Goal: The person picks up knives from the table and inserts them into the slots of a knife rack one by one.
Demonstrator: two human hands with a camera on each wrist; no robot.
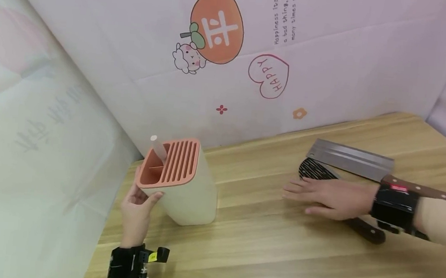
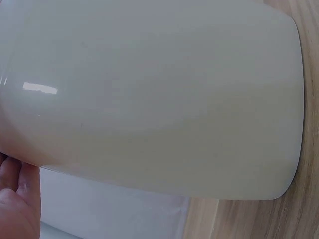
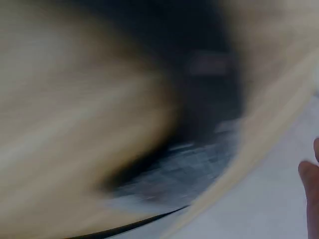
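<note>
A cream knife holder (image 1: 195, 194) with a slotted orange top stands upright at the left. My left hand (image 1: 137, 209) grips its near left corner, thumb on the front and fingers along the side; the left wrist view shows its smooth wall (image 2: 164, 99) beside the fingers (image 2: 20, 199). My right hand (image 1: 332, 198) is held with straight fingers over a knife with a dark patterned blade (image 1: 314, 169), hiding its middle. That knife's dark handle (image 1: 373, 234) sticks out below the wrist. Behind it lies a cleaver (image 1: 350, 159) with a brown handle. The right wrist view is blurred.
A whitish rod (image 1: 159, 150) pokes up from the holder's open compartment. Printed cloth (image 1: 154, 52) hangs behind and to the left of the wooden table (image 1: 252, 249). Bare wood shows between the holder and the knives.
</note>
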